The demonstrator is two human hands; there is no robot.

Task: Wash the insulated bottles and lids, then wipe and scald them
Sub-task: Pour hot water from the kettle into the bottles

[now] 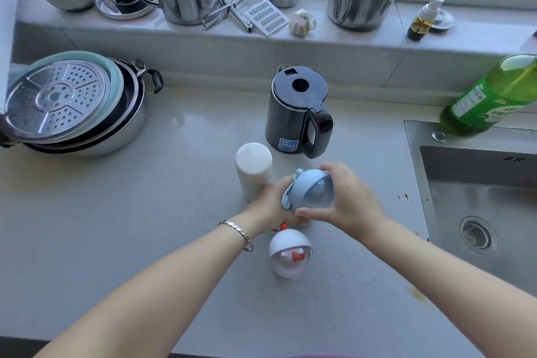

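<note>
A light-blue domed lid (pixel 312 192) sits on a bottle whose body is hidden under my hands. My right hand (pixel 348 200) is clamped over the lid from the right. Below the lid, my left hand (pixel 270 206) grips the hidden bottle from the left. A white bottle body (pixel 253 170) stands upside down on the counter just left of my hands. A white domed lid (pixel 290 254) with red parts lies on the counter just in front of them. A dark electric kettle (pixel 297 113) stands behind.
A steel sink (pixel 476 192) with a drain lies at the right, a green detergent bottle (pixel 488 96) at its back corner. Stacked pots with a steamer plate (pixel 64 102) sit at the left. Steel mugs, garlic and a spray bottle line the window ledge.
</note>
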